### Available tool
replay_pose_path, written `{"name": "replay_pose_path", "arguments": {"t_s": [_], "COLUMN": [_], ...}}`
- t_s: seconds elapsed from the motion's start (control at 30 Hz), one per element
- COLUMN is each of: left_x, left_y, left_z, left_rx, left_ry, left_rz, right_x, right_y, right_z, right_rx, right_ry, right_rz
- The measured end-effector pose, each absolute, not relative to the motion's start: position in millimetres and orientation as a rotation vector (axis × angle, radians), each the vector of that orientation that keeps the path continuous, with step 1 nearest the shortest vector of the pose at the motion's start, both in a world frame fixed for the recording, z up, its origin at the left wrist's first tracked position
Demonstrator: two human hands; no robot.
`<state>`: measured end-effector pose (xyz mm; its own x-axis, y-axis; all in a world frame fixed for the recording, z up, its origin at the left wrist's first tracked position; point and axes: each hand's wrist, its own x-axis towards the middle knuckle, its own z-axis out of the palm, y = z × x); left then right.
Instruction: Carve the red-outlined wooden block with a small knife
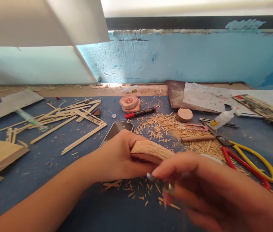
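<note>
A curved piece of wood point(152, 149) with a rough, whittled top and a red line along its side is gripped in my left hand point(117, 154), the fingers wrapped behind it. My right hand point(194, 180), partly smeared by motion, is closed around a small metal tool point(161, 184) just below and in front of the wood's right end. The tool's kind is not clear, since blur and the fingers cover most of it. Pale wood shavings point(136, 190) lie on the blue table under both hands. A phone point(117, 129) rests flat behind my left hand.
Thin wooden sticks point(83, 112) are strewn at left, near a wooden block point(1, 158). Round wood slices point(129, 102) and a red marker point(141, 112) lie behind. To the right are a wood disc point(184, 115), a glue bottle point(223, 118) and pliers with red and yellow handles point(254, 151).
</note>
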<state>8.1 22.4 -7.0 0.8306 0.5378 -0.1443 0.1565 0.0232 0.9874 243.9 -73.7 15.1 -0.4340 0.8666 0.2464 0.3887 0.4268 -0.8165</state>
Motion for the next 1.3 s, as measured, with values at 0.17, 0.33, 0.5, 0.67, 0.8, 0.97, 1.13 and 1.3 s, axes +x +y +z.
{"name": "replay_pose_path", "arguments": {"t_s": [0.17,0.33,0.5,0.67,0.8,0.97,1.13,1.3], "left_x": [7,7,6,5,6,6,4,4], "left_y": [23,26,28,29,29,28,28,28], "left_z": [-7,-7,-9,-11,-10,-9,-8,-7], "left_rx": [1.558,1.507,1.492,1.480,1.478,1.495,1.548,1.572], "left_ry": [0.668,0.566,0.555,0.594,0.603,0.599,0.574,0.564], "left_rz": [0.304,0.337,0.351,0.340,0.346,0.333,0.332,0.344], "right_x": [267,279,285,291,292,282,271,266], "right_y": [-57,-43,-45,-44,-43,-46,-49,-51], "right_z": [25,24,25,28,30,25,19,17], "right_rx": [-1.173,-1.081,-1.066,-1.066,-1.045,-1.076,-1.061,-1.049], "right_ry": [-2.101,-2.312,-2.375,-2.419,-2.445,-2.380,-2.300,-2.256], "right_rz": [0.624,0.471,0.448,0.441,0.440,0.501,0.440,0.398]}}
